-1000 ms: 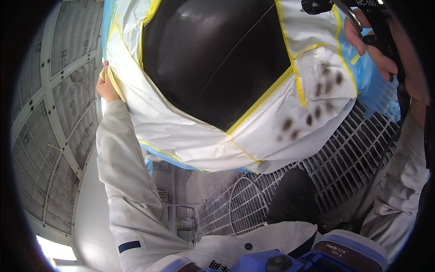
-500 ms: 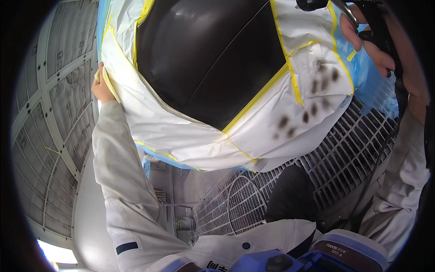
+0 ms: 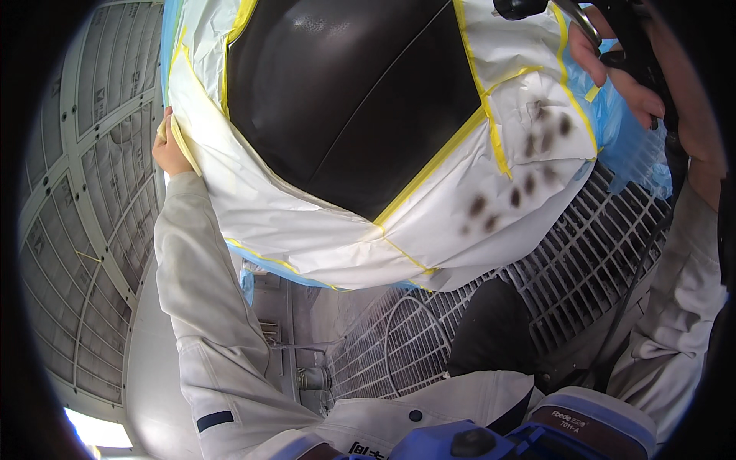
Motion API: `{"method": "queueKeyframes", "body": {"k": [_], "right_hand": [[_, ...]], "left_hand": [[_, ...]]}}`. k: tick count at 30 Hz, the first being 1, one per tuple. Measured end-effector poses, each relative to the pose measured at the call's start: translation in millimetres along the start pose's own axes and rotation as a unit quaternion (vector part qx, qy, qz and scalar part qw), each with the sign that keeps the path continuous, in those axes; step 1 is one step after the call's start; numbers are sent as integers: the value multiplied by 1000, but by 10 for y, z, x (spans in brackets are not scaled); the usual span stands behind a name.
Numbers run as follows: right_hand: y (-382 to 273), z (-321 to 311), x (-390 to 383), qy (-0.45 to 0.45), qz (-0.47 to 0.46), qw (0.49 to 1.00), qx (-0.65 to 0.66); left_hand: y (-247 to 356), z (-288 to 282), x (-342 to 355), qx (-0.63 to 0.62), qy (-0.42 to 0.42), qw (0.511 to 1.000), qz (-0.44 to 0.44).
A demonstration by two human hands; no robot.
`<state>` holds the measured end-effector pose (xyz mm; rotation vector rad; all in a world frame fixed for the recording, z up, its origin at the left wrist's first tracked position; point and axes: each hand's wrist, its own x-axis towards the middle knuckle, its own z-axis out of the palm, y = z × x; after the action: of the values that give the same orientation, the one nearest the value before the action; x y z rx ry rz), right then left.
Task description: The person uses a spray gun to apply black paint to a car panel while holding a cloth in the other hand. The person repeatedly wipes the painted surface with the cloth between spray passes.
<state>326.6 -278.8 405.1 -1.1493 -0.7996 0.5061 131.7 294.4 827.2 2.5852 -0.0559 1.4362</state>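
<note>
A glossy black panel (image 3: 345, 100) fills the upper middle, with a thin line running slantwise across it. White masking paper (image 3: 299, 238), edged with yellow tape (image 3: 437, 165), surrounds it. At the paper's left edge my left hand (image 3: 170, 153) is closed on a folded pale yellow cloth (image 3: 182, 144), which rests against the paper. My right hand (image 3: 632, 92), at the upper right, wraps around a spray gun (image 3: 636, 46) with a dark body and a shiny curved trigger. The gun's dark front end points left over the paper. Part of my right grip is lost in the dark rim.
Several dark spray spots (image 3: 515, 197) mark the paper's right side. Blue plastic film (image 3: 644, 157) hangs beneath my right hand. Below lies a floor grating (image 3: 590, 238), with a hose (image 3: 625, 307) running down near my right arm. A panelled wall (image 3: 92, 199) stands at left.
The panel and paper sit very slightly further left in view. The spray gun has also shifted a little left; both hands keep their holds.
</note>
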Motion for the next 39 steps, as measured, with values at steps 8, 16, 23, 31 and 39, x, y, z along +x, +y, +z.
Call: {"method": "queueKeyframes", "body": {"k": [8, 16, 23, 31, 39], "right_hand": [[-18, 7, 4, 5, -1, 1000, 5], [-28, 12, -7, 11, 0, 1000, 10], [-33, 24, -14, 17, 1, 1000, 16], [-38, 42, -12, 20, 1, 1000, 20], [-33, 57, -33, 28, 4, 999, 27]], "left_hand": [[3, -4, 11, 0, 7, 1000, -13], [2, 9, 3, -3, 10, 1000, -14], [9, 10, 5, -6, 6, 1000, -13], [36, 20, -19, -1, 9, 1000, -10], [-24, -17, 28, -13, 2, 1000, -22]]}}
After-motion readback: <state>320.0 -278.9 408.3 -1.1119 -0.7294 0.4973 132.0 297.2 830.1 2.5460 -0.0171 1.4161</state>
